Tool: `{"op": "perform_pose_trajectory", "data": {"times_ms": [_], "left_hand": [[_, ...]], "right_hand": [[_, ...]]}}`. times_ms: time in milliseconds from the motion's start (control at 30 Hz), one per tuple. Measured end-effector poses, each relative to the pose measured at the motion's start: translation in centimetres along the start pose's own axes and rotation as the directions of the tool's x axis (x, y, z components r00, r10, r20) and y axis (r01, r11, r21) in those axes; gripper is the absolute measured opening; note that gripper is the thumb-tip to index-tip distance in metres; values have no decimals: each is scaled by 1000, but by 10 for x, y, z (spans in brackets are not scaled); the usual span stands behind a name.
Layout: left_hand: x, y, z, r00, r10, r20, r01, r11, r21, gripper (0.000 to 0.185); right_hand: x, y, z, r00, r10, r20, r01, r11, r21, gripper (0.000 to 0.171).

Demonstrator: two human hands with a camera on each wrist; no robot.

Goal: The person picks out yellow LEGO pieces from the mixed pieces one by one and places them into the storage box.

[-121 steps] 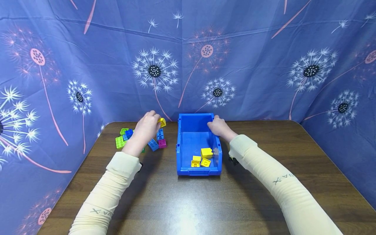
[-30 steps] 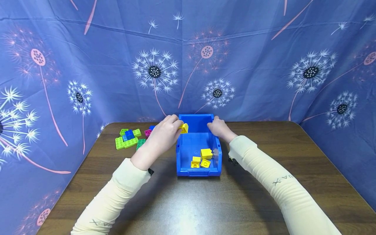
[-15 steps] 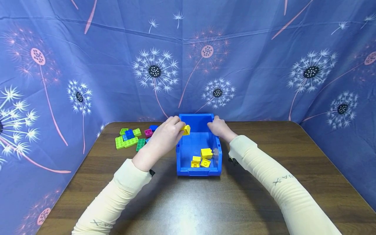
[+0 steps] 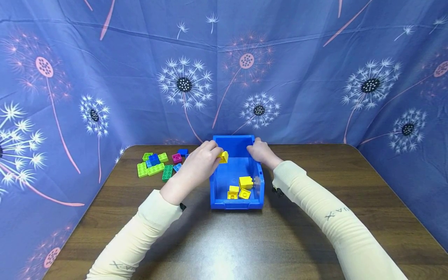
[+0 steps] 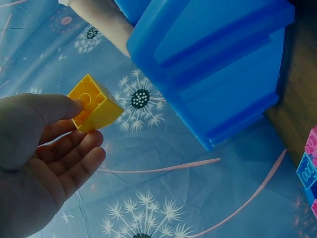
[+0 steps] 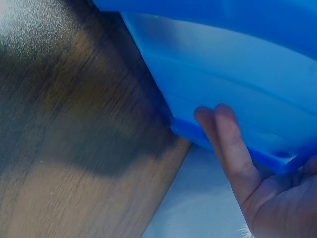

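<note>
My left hand (image 4: 203,161) pinches a yellow toy brick (image 4: 223,157) above the left side of the blue bin (image 4: 237,205). In the left wrist view, the thumb presses on the hollow underside of that yellow brick (image 5: 101,115), beside the bin's outer wall (image 5: 218,64). Several yellow bricks (image 4: 246,182) lie on the bin's floor near its front. My right hand (image 4: 262,151) grips the bin's right rim near the back. The right wrist view shows two fingers of the right hand (image 6: 242,173) against the bin's outer side; the thumb is hidden there.
Left of the bin, several green, blue and magenta bricks lie on the wooden table (image 4: 315,233), among them a lime brick (image 4: 155,169), a dark green brick (image 4: 167,173) and a magenta brick (image 4: 176,158). A blue flowered cloth (image 4: 297,77) hangs behind the table.
Over four seconds my left hand has carried the yellow brick rightward from the loose bricks to above the bin, drifting slightly right lately. The right hand and bin have stayed put.
</note>
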State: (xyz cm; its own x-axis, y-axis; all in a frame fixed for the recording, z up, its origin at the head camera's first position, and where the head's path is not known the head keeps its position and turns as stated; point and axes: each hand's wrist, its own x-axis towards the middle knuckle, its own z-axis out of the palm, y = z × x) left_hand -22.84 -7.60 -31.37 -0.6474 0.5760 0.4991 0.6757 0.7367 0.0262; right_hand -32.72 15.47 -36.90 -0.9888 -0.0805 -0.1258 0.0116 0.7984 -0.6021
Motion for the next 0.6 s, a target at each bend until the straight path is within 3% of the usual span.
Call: {"op": "perform_pose_trajectory", "data": {"times_ms": [600], "left_hand": [[0, 4, 13, 998, -3, 56, 3, 1000, -13, 27]], "right_hand": [[0, 0, -1, 1000, 3, 6, -3, 1000, 2, 60]]}}
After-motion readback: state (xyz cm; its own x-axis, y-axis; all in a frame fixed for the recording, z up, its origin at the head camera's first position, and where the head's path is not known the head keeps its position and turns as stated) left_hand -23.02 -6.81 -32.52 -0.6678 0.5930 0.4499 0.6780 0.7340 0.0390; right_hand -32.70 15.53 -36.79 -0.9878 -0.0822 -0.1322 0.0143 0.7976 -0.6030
